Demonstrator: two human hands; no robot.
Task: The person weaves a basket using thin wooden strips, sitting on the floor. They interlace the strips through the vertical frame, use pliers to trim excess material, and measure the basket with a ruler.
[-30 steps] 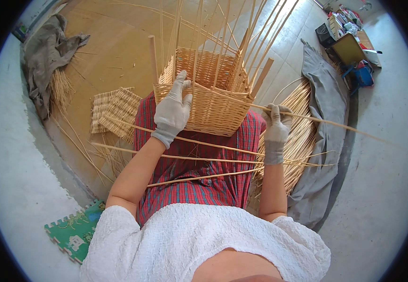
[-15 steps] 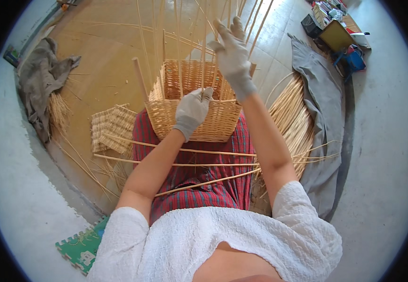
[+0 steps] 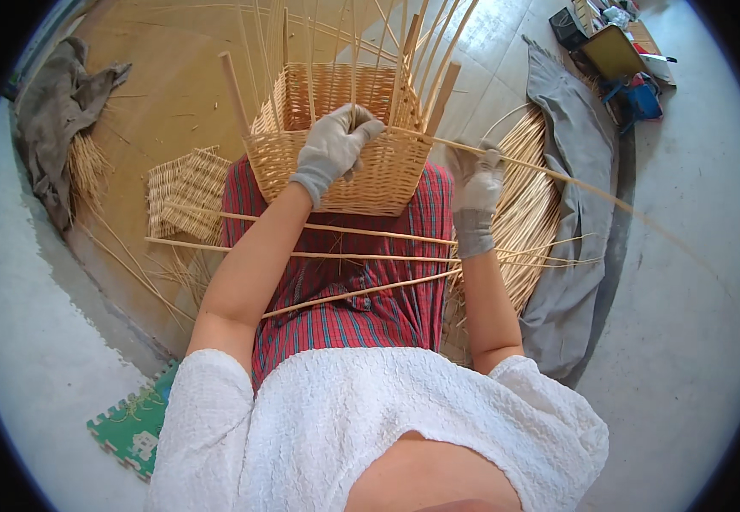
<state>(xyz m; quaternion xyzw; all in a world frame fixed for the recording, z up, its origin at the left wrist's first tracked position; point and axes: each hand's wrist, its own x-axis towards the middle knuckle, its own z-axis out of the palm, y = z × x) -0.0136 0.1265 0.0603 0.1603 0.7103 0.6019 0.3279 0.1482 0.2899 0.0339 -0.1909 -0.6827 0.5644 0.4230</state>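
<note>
A part-woven wicker basket (image 3: 336,179) sits on my knees, with upright stakes standing from its rim. My left hand (image 3: 336,149), in a pale work glove, is closed at the front rim, thumb and fingers pinching the weave where a long wicker rod (image 3: 562,177) comes out. That rod runs rightward past the basket's right corner. Gloved and partly blurred, my right hand (image 3: 476,181) is right of the basket, its curled fingers closed on the rod. The rod's far end is smeared by motion.
Several loose rods (image 3: 344,256) lie across the checked red cloth (image 3: 327,328) on my lap. A rod bundle (image 3: 528,213) rests on grey cloth (image 3: 570,196) at right. Woven panels (image 3: 184,192) lie left, beyond a green foam mat (image 3: 135,431). Boxes and tools (image 3: 613,60) stand far right.
My right hand has come down from among the upright stakes to the right of the basket, bringing a rod out sideways. My left hand stays at the front rim. The whole view has shifted slightly.
</note>
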